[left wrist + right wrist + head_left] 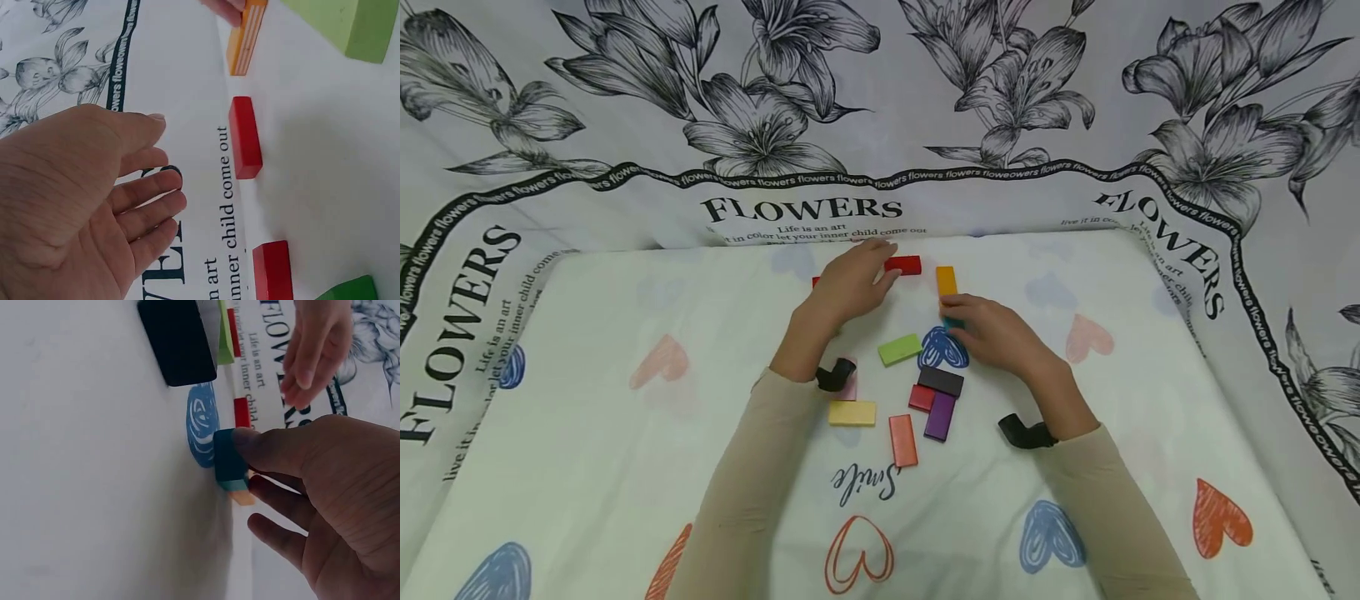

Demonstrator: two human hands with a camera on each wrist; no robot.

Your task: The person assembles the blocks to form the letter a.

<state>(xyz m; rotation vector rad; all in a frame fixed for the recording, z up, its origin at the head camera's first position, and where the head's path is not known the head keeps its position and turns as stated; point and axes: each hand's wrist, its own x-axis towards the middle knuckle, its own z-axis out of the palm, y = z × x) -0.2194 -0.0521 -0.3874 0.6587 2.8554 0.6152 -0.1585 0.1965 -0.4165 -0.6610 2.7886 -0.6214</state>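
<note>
My right hand (1000, 333) pinches a teal block (230, 456) between thumb and fingers. That block sits against the near end of an orange block (947, 282), which is partly behind my fingers in the right wrist view. My left hand (853, 279) hovers at the far edge with fingers loosely extended and holds nothing. Close to it lies a red block (906, 266); in the left wrist view this red block (245, 139) is apart from the fingers. A second red block (273, 272) lies farther left, mostly hidden by my left hand in the head view.
Nearer me lie a lime block (899, 350), a black block (940, 382), a red block (922, 397), a purple block (939, 417), a coral block (903, 441), a yellow block (852, 413) and a partly covered pink block (852, 388). A green block (351, 290) shows beside the left red one.
</note>
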